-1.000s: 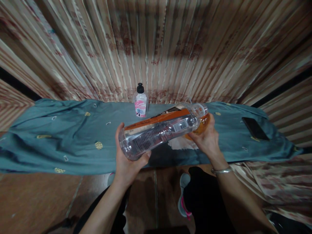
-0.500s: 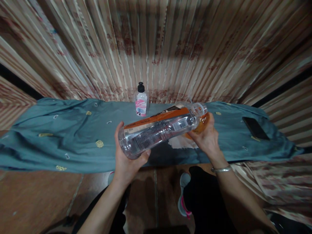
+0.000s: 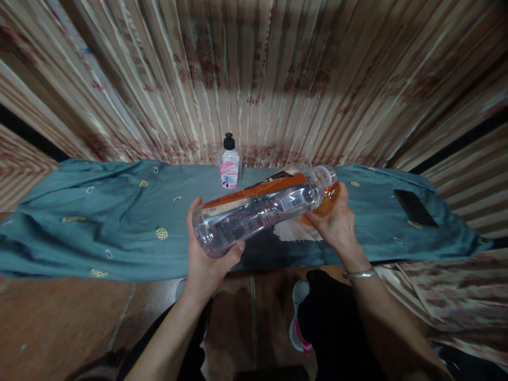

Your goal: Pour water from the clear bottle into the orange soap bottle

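Note:
My left hand (image 3: pixel 208 264) is wrapped round the base of a large clear plastic bottle (image 3: pixel 254 211) with an orange and grey label. The bottle lies tilted in the air, its neck up and to the right. My right hand (image 3: pixel 337 219), with a silver bangle at the wrist, is closed round an amber see-through container (image 3: pixel 329 198) beside the bottle's neck. The container is partly hidden by the bottle and my fingers, so its exact kind does not show. Below them a whitish crumpled sheet (image 3: pixel 291 232) lies on the cloth.
A small clear bottle (image 3: pixel 229 166) with a black cap and pink label stands at the back of the teal cloth (image 3: pixel 119 211). A dark phone (image 3: pixel 415 208) lies at the right. Behind hangs a pleated patterned curtain (image 3: pixel 254 79). My shoe (image 3: pixel 299 317) is on the tiled floor.
Almost nothing differs. Both hands keep their holds on the large bottle and the amber container, and the whole view has shifted by a hair.

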A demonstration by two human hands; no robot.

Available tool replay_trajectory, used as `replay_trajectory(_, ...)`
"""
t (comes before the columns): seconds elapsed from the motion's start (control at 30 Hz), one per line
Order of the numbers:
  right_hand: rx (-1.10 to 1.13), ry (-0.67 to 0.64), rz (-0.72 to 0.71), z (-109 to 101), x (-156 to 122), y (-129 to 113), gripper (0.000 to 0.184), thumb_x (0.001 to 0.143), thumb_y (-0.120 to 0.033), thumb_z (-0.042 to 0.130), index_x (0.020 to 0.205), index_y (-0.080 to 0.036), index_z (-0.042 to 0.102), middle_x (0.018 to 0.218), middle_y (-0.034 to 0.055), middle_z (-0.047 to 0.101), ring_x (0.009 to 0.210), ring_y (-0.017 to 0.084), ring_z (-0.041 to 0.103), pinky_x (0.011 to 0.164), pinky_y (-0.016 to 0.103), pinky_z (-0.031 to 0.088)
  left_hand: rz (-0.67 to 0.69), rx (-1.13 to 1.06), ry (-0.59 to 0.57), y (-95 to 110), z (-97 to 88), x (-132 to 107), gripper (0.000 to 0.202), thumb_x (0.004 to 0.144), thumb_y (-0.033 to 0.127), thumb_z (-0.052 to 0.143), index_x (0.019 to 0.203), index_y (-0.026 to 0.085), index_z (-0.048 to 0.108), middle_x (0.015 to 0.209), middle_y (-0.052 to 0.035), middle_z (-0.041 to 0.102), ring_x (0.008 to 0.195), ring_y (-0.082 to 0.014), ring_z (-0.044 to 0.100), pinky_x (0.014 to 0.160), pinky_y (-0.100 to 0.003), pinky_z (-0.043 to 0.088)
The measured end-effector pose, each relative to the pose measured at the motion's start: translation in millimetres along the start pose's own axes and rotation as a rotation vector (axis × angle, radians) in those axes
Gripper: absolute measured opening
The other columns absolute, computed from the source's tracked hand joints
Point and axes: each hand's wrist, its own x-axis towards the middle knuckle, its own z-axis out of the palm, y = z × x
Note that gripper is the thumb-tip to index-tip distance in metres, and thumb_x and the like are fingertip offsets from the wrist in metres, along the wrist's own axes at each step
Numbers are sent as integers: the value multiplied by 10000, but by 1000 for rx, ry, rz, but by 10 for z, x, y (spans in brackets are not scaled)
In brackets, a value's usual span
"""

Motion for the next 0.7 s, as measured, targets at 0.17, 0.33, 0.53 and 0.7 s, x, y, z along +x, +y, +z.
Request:
replay_trajectory(0.17, -12, -3, -9, -1, -1, 5, 1197, 814, -714, 818, 1726, -145, 291, 1406, 263, 797, 1169, 477, 834, 957, 616, 674, 3, 1, -3, 14, -1, -8, 1128, 732, 549, 1021, 1624, 235, 406, 1290, -123, 780, 1157, -302, 829, 1082, -457, 658)
replay_trajectory(0.33, 2, 3, -10, -7, -1, -16, 1156, 827, -725, 803, 1700, -154, 306, 1390, 260, 802, 1159, 469, 838, 951, 598, 677, -6, 3, 2, 35, 8, -7, 1128, 724, 551, 1023, 1613, 229, 407, 1277, -118, 785, 1136, -296, 835, 1067, -442, 663)
replay_trajectory(0.53, 4, 4, -13, -18, 5, -43, 1132, 830, -712, 800, 1695, -149, 335, 1385, 254, 807, 1123, 452, 850, 928, 576, 686, -9, 2, 7, 29, 13, -2, 1127, 720, 542, 1022, 1610, 229, 407, 1261, -113, 785, 1118, -296, 836, 1049, -442, 668)
replay_trajectory(0.7, -4, -1, -14, -13, 12, -34, 1161, 828, -726, 798, 1706, -138, 318, 1386, 260, 807, 1127, 463, 850, 930, 592, 687, -26, 12, 1, 47, 12, 1, 1135, 709, 557, 1024, 1619, 250, 418, 1282, -111, 775, 1144, -312, 827, 1069, -480, 664)
